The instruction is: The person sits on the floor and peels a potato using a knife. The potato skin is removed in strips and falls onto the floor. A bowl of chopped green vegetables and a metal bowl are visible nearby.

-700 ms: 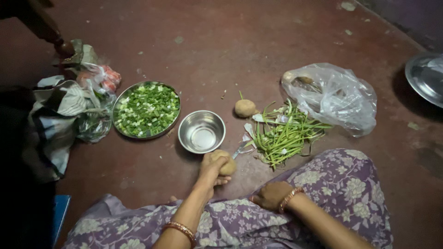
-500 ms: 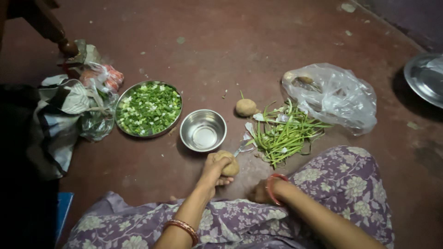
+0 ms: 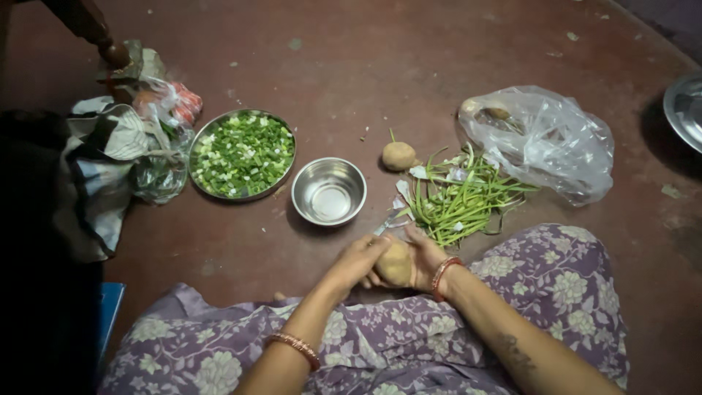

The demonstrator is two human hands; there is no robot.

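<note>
A brown potato [image 3: 395,264] sits between both my hands, low over the red floor in front of my lap. My left hand [image 3: 356,260] grips its left side and my right hand [image 3: 424,254], with a red bangle at the wrist, cups its right side. A small knife [image 3: 385,224] lies on the floor just beyond my fingers. Past it stands an empty steel bowl [image 3: 329,191]. A second potato [image 3: 398,156] rests on the floor farther off, beside a heap of green stalks [image 3: 461,199].
A steel plate [image 3: 242,154] of chopped greens sits left of the bowl. Cloth and plastic bags [image 3: 124,161] lie at the far left by a wooden furniture leg [image 3: 91,29]. A clear plastic bag [image 3: 545,143] lies at the right, another steel plate [image 3: 685,106] at the right edge.
My right hand came up off my lap and closed on the potato's right side. The potato moved right and slightly toward me, with my left hand still on it. The camera view shifted a little.
</note>
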